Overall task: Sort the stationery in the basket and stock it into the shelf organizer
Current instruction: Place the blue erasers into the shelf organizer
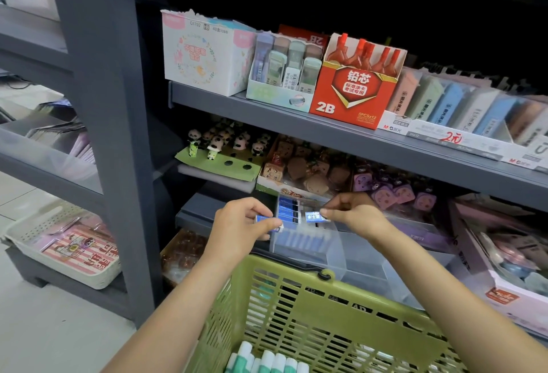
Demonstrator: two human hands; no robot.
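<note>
Both hands over clear organizer (335, 242), above green basket (296, 310).
Left hand (237, 224) pinches blue eraser (268, 220); right hand (353, 212) pinches another eraser (313, 216).

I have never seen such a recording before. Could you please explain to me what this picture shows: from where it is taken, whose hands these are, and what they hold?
There is no machine here. The single picture comes from a camera worn on a person's head, looking forward and down, so the two arms you see are that person's own.

The left hand pinches a small blue-and-white eraser. The right hand pinches a second eraser of the same kind. Both are held over a clear plastic organizer on a low shelf, where similar blue erasers already stand in a row.

Below, close to the camera, is a green plastic basket with white-and-green items at its bottom edge. On the shelf above stands a red 2B pencil-lead box, with panda figures one shelf lower.
</note>
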